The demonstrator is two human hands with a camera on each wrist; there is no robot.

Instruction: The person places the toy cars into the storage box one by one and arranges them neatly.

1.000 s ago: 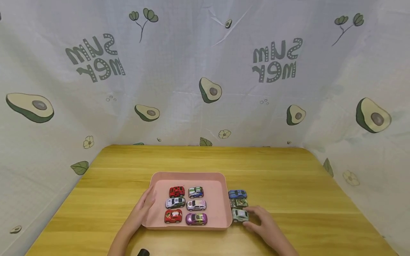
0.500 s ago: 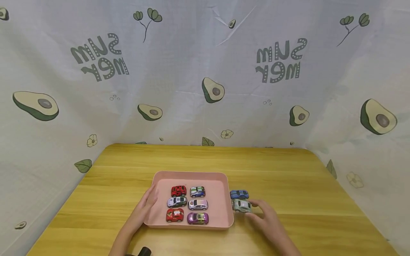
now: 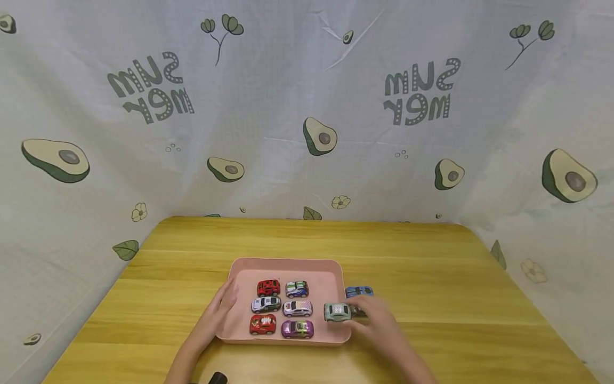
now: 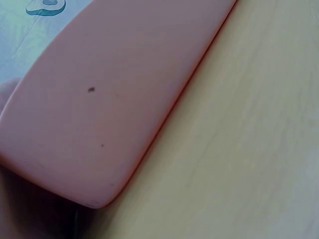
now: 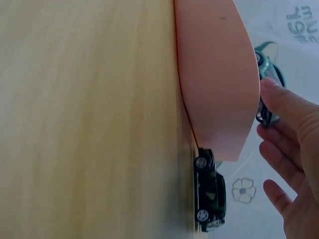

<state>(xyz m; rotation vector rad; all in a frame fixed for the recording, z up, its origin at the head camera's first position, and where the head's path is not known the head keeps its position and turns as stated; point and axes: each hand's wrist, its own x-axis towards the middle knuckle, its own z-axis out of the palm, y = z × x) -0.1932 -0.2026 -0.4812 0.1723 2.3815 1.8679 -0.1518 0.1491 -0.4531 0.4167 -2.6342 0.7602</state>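
My right hand (image 3: pixel 379 322) pinches a pale green toy car (image 3: pixel 337 312) between thumb and fingers. The car is over the right part of a pink tray (image 3: pixel 326 272), just inside the rim. In the right wrist view, the car (image 5: pixel 269 74) shows behind the tray's wall, partly covered by the thumb. My left hand (image 3: pixel 213 314) holds the tray's left side, its thumb over the rim. Two rows of toy cars stand in the tray, among them a purple car (image 3: pixel 297 329), a red car (image 3: pixel 263 324) and a white car (image 3: pixel 266 304).
Outside the tray's right wall stand a blue toy car (image 3: pixel 359 291) and a dark camouflage car (image 5: pixel 210 191), which my right hand partly hides in the head view. A black object (image 3: pixel 218 378) pokes in at the bottom edge. A printed curtain (image 3: pixel 268 106) surrounds the wooden table (image 3: pixel 431 266).
The right hand has lifted the pale green car from beside the tray, first back over the camouflage car, then left over the rim. The left hand keeps its place on the tray.
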